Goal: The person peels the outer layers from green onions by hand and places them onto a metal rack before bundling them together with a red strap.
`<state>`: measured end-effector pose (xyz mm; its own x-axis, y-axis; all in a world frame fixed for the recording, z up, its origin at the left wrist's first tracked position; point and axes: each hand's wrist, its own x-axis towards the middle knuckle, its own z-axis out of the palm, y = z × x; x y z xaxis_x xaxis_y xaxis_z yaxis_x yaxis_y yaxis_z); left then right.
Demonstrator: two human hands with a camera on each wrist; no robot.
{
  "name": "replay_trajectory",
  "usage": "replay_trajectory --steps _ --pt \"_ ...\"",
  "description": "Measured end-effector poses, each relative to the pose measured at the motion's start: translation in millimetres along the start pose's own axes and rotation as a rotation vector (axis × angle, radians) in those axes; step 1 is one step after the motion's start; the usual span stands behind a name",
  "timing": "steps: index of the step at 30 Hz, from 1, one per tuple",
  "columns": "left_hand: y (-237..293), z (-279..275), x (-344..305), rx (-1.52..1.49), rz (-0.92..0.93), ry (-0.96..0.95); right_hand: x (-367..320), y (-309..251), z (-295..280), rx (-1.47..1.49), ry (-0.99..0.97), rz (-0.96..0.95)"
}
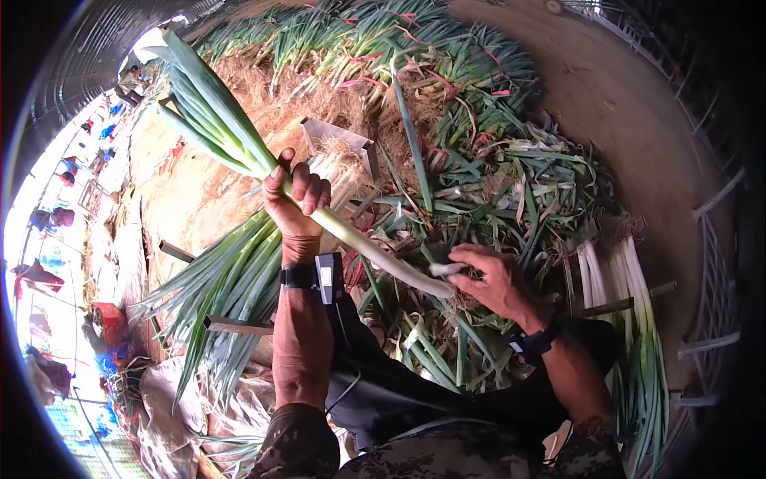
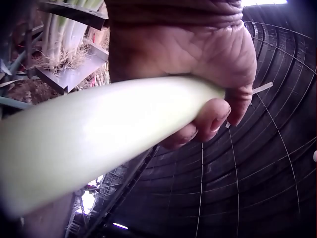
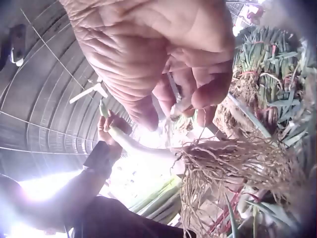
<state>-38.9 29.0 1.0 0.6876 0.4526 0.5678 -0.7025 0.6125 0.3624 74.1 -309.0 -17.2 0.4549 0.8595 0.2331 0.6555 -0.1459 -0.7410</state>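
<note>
A long green onion slants across the head view, leaves up at the left and root end down at the right. My left hand grips it where white stalk turns to green leaf; the fingers wrap round the stalk in the left wrist view. By the root end, my right hand has its thumb and fingers bent around a small whitish strip that looks like loose onion skin. Just below those fingers hang the tangled brown roots.
At the left, a bunch of green onions lies on a metal rack. More onions rest on a bar at the right. Loose leaves are heaped in front, with red-tied bundles behind. A crumpled sack lies lower left.
</note>
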Motion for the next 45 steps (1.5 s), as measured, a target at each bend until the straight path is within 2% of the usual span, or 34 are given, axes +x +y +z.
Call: replay_trajectory --steps 3,6,9,12,16,19,22,24,25,26,29,30,31,33,36,37,39,41,45 --pt "-1.4 1.3 -0.8 0.004 0.001 0.021 -3.6 8.7 -0.2 -0.022 -0.107 -0.014" --pt "-4.4 3.4 0.7 -0.008 0.016 0.019 -9.8 13.7 7.2 0.044 -0.172 0.197" --pt "-6.3 5.0 -0.2 -0.026 0.016 0.024 -7.9 10.0 6.2 -0.025 -0.191 0.159" --pt "-6.2 8.3 -0.1 -0.034 0.008 0.008 -10.8 13.4 11.9 -0.051 -0.104 -0.038" --pt "-10.7 12.4 -0.8 -0.035 0.008 -0.014 -15.7 15.6 27.0 -0.070 -0.049 -0.071" --pt "-12.7 17.0 -0.2 -0.103 -0.014 -0.050 -23.1 32.8 40.3 0.016 0.022 0.087" --pt "-15.4 20.6 -0.5 -0.134 -0.043 -0.095 -30.6 72.2 46.9 -0.029 -0.010 0.241" --pt "-14.3 23.6 -0.7 -0.201 -0.047 -0.142 -41.6 109.3 39.2 -0.242 -0.024 0.358" --pt "-13.0 24.6 -0.4 -0.231 -0.047 -0.168 -35.6 104.1 33.2 -0.348 -0.030 0.412" --pt "-13.0 25.4 -1.7 -0.215 -0.048 -0.135 -36.3 97.5 22.2 -0.357 -0.131 0.537" --pt "-16.7 21.6 -1.3 -0.159 -0.079 -0.123 -31.1 75.4 18.1 0.062 -0.091 0.372" --pt "-18.9 21.3 0.1 -0.134 -0.091 -0.104 -21.0 59.9 21.9 0.103 -0.047 0.278" --pt "-21.9 21.8 0.0 -0.093 -0.096 -0.068 -10.7 45.7 23.4 0.133 -0.102 0.223" --pt "-30.0 23.4 1.2 0.032 -0.096 0.008 -1.1 12.0 28.9 0.424 -0.181 0.304" --pt "-46.2 39.5 -3.1 0.194 -0.161 0.233 4.9 -3.5 61.5 0.493 -0.111 0.038" --pt "-52.4 44.8 -4.8 0.240 -0.192 0.294 8.2 -14.0 53.7 0.333 -0.220 0.019" --pt "-61.4 42.0 -8.0 0.226 -0.237 0.313 4.7 -9.4 64.1 0.393 -0.297 0.328" --pt "-71.9 40.6 -10.5 0.192 -0.296 0.393 3.8 -7.4 63.9 0.489 -0.345 0.436" --pt "-84.0 45.6 -12.0 0.181 -0.315 0.369 -4.0 -3.1 54.7 0.580 -0.407 0.537"
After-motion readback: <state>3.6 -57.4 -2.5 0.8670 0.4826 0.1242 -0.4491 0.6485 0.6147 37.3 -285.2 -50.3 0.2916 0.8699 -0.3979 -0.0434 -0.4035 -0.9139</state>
